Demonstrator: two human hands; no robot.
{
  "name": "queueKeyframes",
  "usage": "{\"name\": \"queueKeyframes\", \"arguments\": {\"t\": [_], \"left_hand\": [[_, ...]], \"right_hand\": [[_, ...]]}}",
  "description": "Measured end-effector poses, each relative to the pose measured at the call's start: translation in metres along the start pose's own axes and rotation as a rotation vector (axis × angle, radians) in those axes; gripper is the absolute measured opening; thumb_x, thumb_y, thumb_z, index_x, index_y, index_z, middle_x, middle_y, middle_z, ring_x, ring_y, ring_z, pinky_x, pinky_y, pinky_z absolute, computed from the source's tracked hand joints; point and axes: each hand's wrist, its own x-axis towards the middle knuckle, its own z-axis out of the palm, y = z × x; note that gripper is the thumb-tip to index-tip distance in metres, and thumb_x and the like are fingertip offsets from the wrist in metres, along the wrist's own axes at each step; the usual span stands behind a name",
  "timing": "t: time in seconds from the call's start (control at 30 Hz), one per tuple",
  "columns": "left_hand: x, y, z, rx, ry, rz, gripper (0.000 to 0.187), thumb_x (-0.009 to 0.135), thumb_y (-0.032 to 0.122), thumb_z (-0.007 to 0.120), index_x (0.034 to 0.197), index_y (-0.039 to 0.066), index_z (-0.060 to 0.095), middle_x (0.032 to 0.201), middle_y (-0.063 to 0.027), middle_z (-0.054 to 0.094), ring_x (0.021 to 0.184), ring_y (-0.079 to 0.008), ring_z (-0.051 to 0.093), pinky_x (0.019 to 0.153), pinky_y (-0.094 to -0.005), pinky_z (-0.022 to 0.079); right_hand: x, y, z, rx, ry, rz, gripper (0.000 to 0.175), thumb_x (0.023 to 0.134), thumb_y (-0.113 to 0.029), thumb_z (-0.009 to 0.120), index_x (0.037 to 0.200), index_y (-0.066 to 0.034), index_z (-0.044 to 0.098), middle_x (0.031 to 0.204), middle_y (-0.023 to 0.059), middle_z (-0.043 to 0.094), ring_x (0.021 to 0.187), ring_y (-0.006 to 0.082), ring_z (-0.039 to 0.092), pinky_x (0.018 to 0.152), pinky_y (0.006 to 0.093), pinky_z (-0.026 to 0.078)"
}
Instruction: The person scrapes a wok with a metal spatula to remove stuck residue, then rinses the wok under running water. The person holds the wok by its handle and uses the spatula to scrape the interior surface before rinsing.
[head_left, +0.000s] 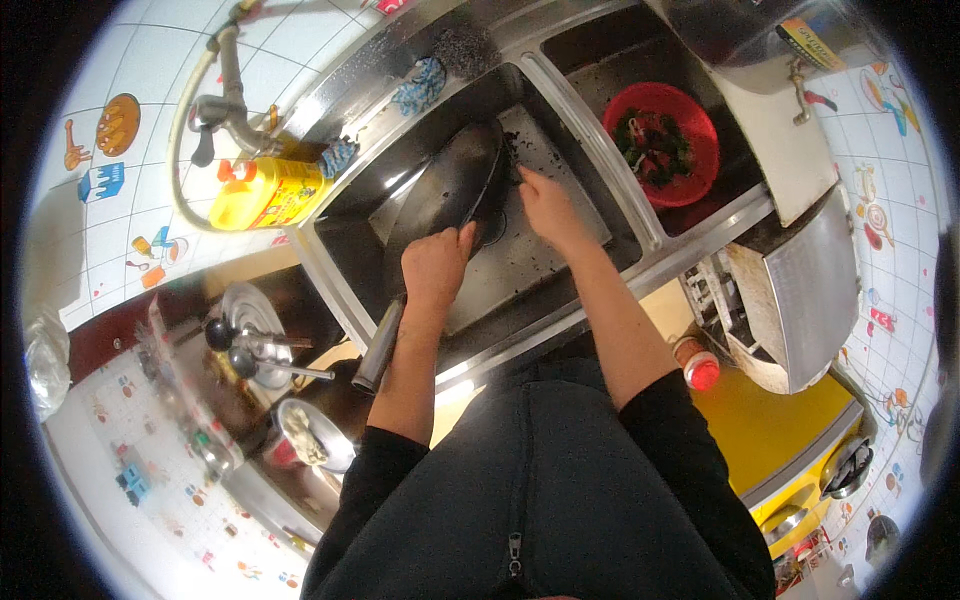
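A dark metal wok (450, 180) is tilted on its side in the left basin of a steel double sink (536, 300). Its hollow metal handle (379, 349) sticks out over the near left rim, beside my left forearm. My left hand (439, 266) is closed on the wok's near rim. My right hand (551, 210) is over the same basin, right of the wok, with its fingers curled and the index finger towards the wok's inner side; whether it holds anything cannot be made out. Dark bits lie scattered on the basin floor (517, 274).
A red plastic bowl (701, 142) with leafy greens stands in the right basin. Behind the sink are a faucet (232, 112), a yellow detergent jug (262, 199) and blue-white cloths (421, 86). Lidded pots (255, 319) are at left, a red-capped jar (702, 371) at right.
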Motion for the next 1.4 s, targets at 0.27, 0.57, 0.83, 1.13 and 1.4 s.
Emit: {"name": "queueKeyframes", "arguments": {"t": [0.27,0.57,0.83,1.13,1.4], "left_hand": [[0.016,-0.015,-0.012,-0.018,-0.013,-0.064,0.049,0.095,0.042,0.054,0.059,0.009,0.061,0.056,-0.0135,0.061,0.052,-0.0313,0.061,0.051,-0.0408,0.048],[-0.005,0.000,-0.002,-0.043,-0.011,-0.100,0.049,0.094,0.044,0.054,0.059,0.009,0.062,0.055,-0.0119,0.060,0.052,-0.0305,0.061,0.051,-0.0397,0.048],[-0.031,-0.001,0.004,-0.069,-0.195,-0.183,0.049,0.094,0.046,0.052,0.065,0.009,0.064,0.062,-0.0130,0.062,0.059,-0.0327,0.062,0.057,-0.0427,0.049],[-0.029,-0.031,-0.001,-0.100,-0.042,-0.148,0.045,0.093,0.040,0.056,0.061,0.008,0.060,0.058,-0.0140,0.060,0.056,-0.0337,0.060,0.055,-0.0440,0.048],[-0.029,-0.038,-0.005,-0.079,-0.085,-0.155,0.045,0.094,0.037,0.055,0.062,0.006,0.058,0.061,-0.0153,0.060,0.059,-0.0348,0.060,0.057,-0.0446,0.047]], "right_hand": [[-0.035,0.003,-0.009,0.256,-0.295,0.161,0.045,0.099,-0.020,0.047,0.141,-0.0030,0.046,0.067,-0.0010,0.046,0.059,0.0077,0.044,0.055,0.0245,0.040],[-0.011,0.012,-0.017,0.245,-0.329,0.294,0.045,0.102,-0.022,0.044,0.145,-0.0087,0.042,0.063,-0.0025,0.045,0.044,0.0070,0.037,0.038,0.0252,0.030],[0.091,0.027,-0.001,0.276,-0.532,0.411,0.045,0.102,-0.026,0.044,0.145,-0.0109,0.043,0.068,0.0039,0.052,0.040,0.0131,0.039,0.036,0.0313,0.029],[-0.002,0.040,-0.013,0.295,-0.521,0.229,0.043,0.101,-0.022,0.046,0.143,-0.0113,0.046,0.067,-0.0042,0.043,0.053,0.0054,0.037,0.047,0.0219,0.032],[0.001,0.013,0.018,0.052,-0.275,-0.077,0.041,0.098,-0.020,0.047,0.136,-0.0054,0.052,0.086,0.0124,0.063,0.072,0.0177,0.058,0.068,0.0323,0.048]]}}
